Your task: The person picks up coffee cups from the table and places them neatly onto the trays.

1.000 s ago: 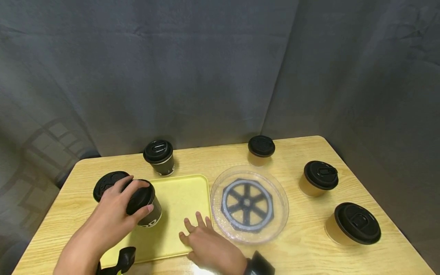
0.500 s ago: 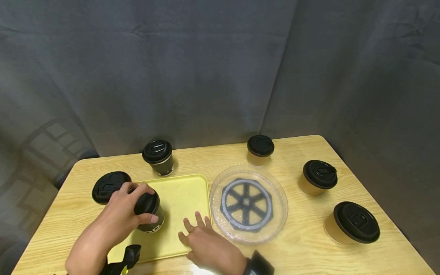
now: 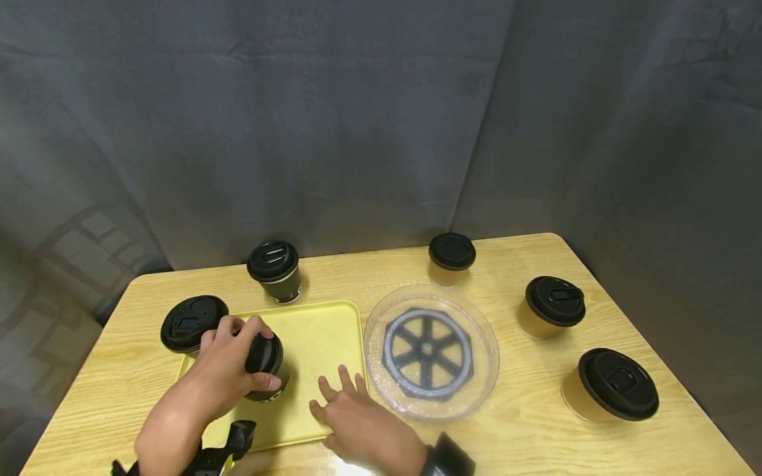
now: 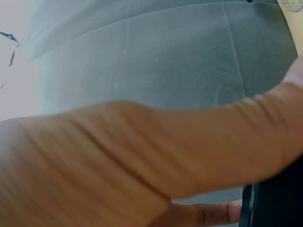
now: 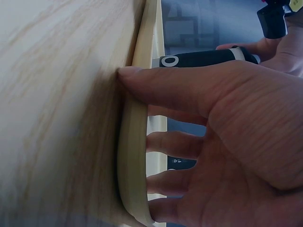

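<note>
At the lower left of the head view, a dark paper cup (image 3: 262,354) with a black lid is grasped by the left hand (image 3: 223,377), with the thumb at its near side and the fingers curled over its far side. The cup is held at the left part of a yellow tray (image 3: 324,324); whether its base is touching the tray cannot be told. At the lower centre, the right hand (image 3: 369,423) is laid at the tray's near right corner, fingers spread and nothing clasped.

A black-lidded cup (image 3: 193,324) is seen at the tray's upper left corner, its body mostly hidden. Behind the tray, another dark lidded cup (image 3: 282,287) is set on the wood-grain surface (image 3: 506,436). Just right of the tray lies a clear round dish (image 3: 485,350) with a wheel-like pattern at its middle. Farther right, three brown lidded cups (image 3: 550,311) are spread from upper centre to lower right.

The work is judged to be partway along: the grasped cup has been brought to the tray but is not yet released, and the other cups are untouched by either hand.
</note>
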### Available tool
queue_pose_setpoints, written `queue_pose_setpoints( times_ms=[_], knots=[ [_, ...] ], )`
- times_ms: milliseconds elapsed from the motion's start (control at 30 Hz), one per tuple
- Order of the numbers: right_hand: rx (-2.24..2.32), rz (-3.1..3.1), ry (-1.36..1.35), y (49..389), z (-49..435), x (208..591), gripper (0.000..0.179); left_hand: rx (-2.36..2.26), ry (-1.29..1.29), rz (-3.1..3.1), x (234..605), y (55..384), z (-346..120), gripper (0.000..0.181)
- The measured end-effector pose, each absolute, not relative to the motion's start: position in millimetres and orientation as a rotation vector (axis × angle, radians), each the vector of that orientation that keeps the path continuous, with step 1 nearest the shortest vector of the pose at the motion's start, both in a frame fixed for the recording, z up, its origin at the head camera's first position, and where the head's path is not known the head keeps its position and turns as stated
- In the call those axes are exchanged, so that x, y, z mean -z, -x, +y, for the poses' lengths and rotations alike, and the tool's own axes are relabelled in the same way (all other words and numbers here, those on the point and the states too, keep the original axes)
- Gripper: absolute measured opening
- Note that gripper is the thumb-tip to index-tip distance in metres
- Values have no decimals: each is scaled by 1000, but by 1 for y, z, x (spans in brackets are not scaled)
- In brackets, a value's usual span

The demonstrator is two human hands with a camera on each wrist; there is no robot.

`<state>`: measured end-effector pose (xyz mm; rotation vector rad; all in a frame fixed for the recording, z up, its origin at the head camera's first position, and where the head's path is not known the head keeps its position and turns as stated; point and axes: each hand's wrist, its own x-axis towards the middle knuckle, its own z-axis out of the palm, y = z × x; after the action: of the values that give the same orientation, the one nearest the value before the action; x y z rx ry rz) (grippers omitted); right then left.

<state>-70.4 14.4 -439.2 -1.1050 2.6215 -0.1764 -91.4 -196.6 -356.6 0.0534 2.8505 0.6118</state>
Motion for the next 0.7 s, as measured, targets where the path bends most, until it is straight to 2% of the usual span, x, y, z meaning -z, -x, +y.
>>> queue_pose_setpoints(
  times_ms=[433,700],
  knots=[
    [194,2579,1069,72,14,438,54,-594,-18,2839,354,90,-193,59],
    [187,2596,1092,72,14,438,55,-465,-11,2840,348,87,-195,91]
  ],
)
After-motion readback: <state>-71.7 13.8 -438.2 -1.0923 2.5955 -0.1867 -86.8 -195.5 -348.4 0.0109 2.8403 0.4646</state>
